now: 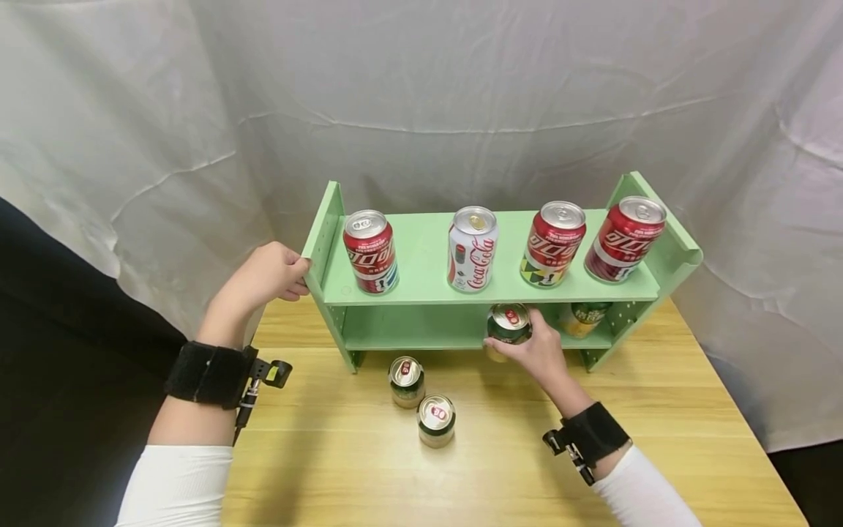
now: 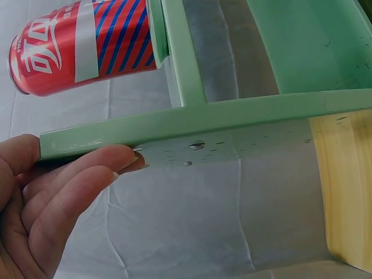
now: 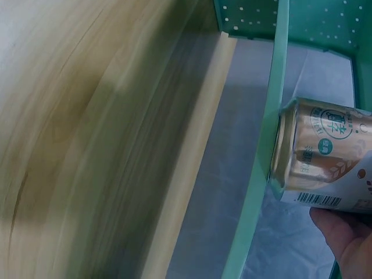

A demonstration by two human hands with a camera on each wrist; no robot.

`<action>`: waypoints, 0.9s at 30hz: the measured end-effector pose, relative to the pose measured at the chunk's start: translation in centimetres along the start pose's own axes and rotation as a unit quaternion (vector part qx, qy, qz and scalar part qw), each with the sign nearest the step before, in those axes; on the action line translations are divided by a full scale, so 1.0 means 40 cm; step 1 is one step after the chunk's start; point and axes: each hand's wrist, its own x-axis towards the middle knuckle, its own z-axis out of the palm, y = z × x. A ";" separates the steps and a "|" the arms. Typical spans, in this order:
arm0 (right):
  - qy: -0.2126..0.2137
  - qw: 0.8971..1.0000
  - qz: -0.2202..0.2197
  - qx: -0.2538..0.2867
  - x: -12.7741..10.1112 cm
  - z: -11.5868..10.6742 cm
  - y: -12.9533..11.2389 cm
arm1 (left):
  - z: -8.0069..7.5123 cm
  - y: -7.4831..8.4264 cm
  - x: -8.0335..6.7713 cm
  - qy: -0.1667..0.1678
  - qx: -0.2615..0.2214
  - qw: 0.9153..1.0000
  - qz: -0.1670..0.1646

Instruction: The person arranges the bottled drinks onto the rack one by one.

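Observation:
At the left, my left hand point(image 1: 268, 272) grips the front edge of the side panel point(image 1: 320, 241) of a green two-tier shelf point(image 1: 421, 252). The left wrist view shows the thumb on one face of that panel point(image 2: 168, 125) and the fingers on the other. My right hand point(image 1: 541, 353) holds a dark green and gold drink can point(image 1: 508, 328) upright at the front of the lower tier. In the right wrist view, the base of this can point(image 3: 325, 154) is at the lower tier's front edge point(image 3: 264, 157); whether it touches the board I cannot tell.
On the upper tier stand a red cola can point(image 1: 371, 252), a white Coca-Cola can point(image 1: 473, 249) and two more red cans point(image 1: 555, 245). Another green can point(image 1: 583, 318) is on the lower tier's right. Two short green-gold cans point(image 1: 407, 382) stand on the wooden table point(image 1: 342, 454).

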 end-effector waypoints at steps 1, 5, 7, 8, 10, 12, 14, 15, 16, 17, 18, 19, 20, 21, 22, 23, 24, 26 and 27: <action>-0.002 1.000 0.005 -0.002 0.001 -0.003 0.002 | 0.000 0.000 0.000 -0.001 0.001 1.000 0.000; -0.004 1.000 0.017 -0.015 0.006 -0.015 0.017 | 0.002 -0.002 0.000 -0.006 -0.004 1.000 -0.001; 0.001 1.000 0.017 -0.019 0.009 -0.019 0.023 | 0.002 -0.005 0.001 -0.006 -0.008 1.000 0.001; 0.007 1.000 0.014 -0.020 0.011 -0.019 0.027 | 0.002 -0.006 0.001 -0.006 -0.008 1.000 0.001; 0.017 1.000 0.008 -0.022 0.015 -0.021 0.034 | 0.001 -0.007 0.002 -0.007 -0.008 1.000 0.003; 0.021 1.000 0.006 -0.021 0.021 -0.022 0.042 | 0.000 -0.008 0.003 -0.007 -0.009 1.000 0.003; 0.012 1.000 0.012 -0.021 0.026 -0.027 0.049 | 0.003 -0.009 0.002 -0.008 -0.011 1.000 0.001; 0.003 1.000 0.018 -0.021 0.030 -0.030 0.052 | 0.004 -0.010 0.001 -0.009 -0.012 1.000 0.001; -0.008 0.999 0.027 -0.022 0.035 -0.033 0.055 | 0.004 -0.010 0.001 -0.009 -0.012 1.000 0.001; -0.020 0.999 0.035 -0.020 0.041 -0.037 0.056 | 0.005 -0.011 0.000 -0.009 -0.013 1.000 0.001; -0.035 0.998 0.045 -0.017 0.047 -0.040 0.057 | 0.005 -0.012 -0.001 -0.008 -0.014 1.000 0.001; -0.049 0.997 0.055 -0.017 0.055 -0.043 0.059 | 0.005 -0.013 -0.001 -0.007 -0.014 1.000 0.001; -0.063 0.996 0.066 -0.010 0.062 -0.045 0.061 | 0.005 -0.014 -0.002 -0.006 -0.015 1.000 0.000; -0.076 0.994 0.076 -0.003 0.069 -0.047 0.062 | 0.004 -0.014 -0.002 -0.006 -0.015 1.000 0.000; -0.088 0.992 0.087 0.008 0.075 -0.049 0.064 | 0.003 -0.014 -0.002 -0.006 -0.015 1.000 -0.001; -0.098 0.990 0.098 0.020 0.081 -0.051 0.067 | 0.002 -0.013 -0.001 -0.005 -0.013 1.000 -0.003; -0.107 0.988 0.110 0.030 0.085 -0.052 0.069 | 0.001 -0.012 0.001 -0.004 -0.012 1.000 -0.003; -0.115 0.984 0.129 0.049 0.089 -0.055 0.077 | 0.001 -0.008 0.007 -0.004 -0.011 1.000 -0.004; -0.115 0.982 0.137 0.057 0.090 -0.056 0.082 | 0.001 -0.006 0.010 -0.004 -0.008 1.000 -0.003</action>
